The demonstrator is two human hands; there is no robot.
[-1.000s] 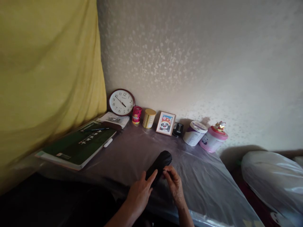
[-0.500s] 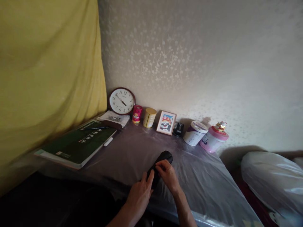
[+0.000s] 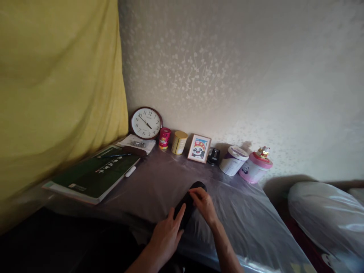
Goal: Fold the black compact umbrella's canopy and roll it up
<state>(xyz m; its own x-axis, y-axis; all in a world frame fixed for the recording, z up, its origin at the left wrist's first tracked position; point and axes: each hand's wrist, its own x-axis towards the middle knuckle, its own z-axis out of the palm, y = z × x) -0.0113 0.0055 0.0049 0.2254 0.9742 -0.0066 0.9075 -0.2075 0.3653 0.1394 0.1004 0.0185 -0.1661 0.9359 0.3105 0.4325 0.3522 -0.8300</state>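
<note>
The left hand [image 3: 167, 233] rests spread fingers on the black bundle [image 3: 188, 217]. Beyond this grip, the right hand [image 3: 205, 204] presses fingertips together; any pinched material is indiscernible.

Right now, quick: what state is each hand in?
Left hand: fingers spread against the black bundle; whether gripping, cannot tell.
Right hand: fingertips pinched together at the bundle's far part; what they pinch is unclear.

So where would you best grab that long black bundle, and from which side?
Probably round the middle, coming from above and gripping across its long sides: the black bundle lies slanting on the table, long and narrow. The left hand touches its nearer part; the right hand is near its far end.
</note>
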